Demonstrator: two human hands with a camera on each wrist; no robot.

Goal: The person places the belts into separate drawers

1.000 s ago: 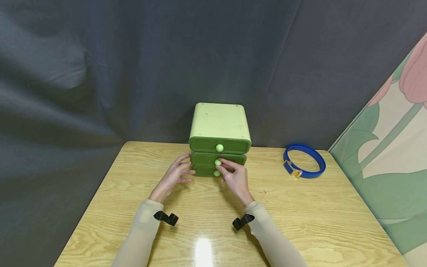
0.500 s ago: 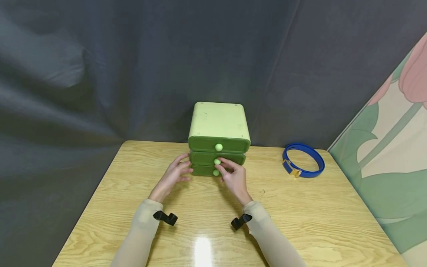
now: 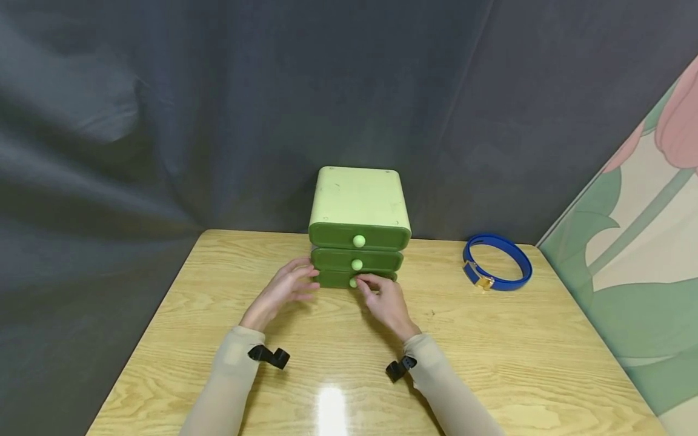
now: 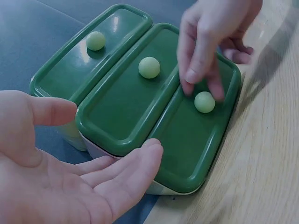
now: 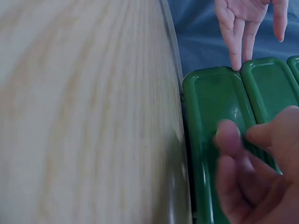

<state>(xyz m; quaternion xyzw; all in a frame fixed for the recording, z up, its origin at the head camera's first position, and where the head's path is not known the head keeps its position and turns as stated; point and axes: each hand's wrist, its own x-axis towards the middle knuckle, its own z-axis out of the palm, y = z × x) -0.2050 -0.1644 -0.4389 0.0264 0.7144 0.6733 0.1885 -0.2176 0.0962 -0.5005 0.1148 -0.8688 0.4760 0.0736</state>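
A small pale green cabinet (image 3: 360,197) has three dark green drawer fronts with round light green knobs. My right hand (image 3: 386,304) is at the bottom drawer (image 4: 180,156). Its thumb and index finger lie around the bottom knob (image 4: 204,102), with a gap between thumb and knob in the right wrist view. The middle knob (image 4: 149,67) and top knob (image 3: 358,241) are untouched. My left hand (image 3: 280,292) is beside the cabinet's left side, fingers extended, fingertips close to the edges of the middle drawer (image 4: 126,93) and bottom drawer; contact is unclear.
The cabinet stands at the back of a wooden table (image 3: 327,339), against a dark curtain (image 3: 305,91). A coiled blue belt (image 3: 515,257) with a gold buckle (image 3: 483,282) lies at the back right. A floral panel (image 3: 643,254) borders the right side.
My right hand has left the middle knob and moved down to the bottom knob. My left hand has shifted slightly lower beside the cabinet. The belt has not moved.
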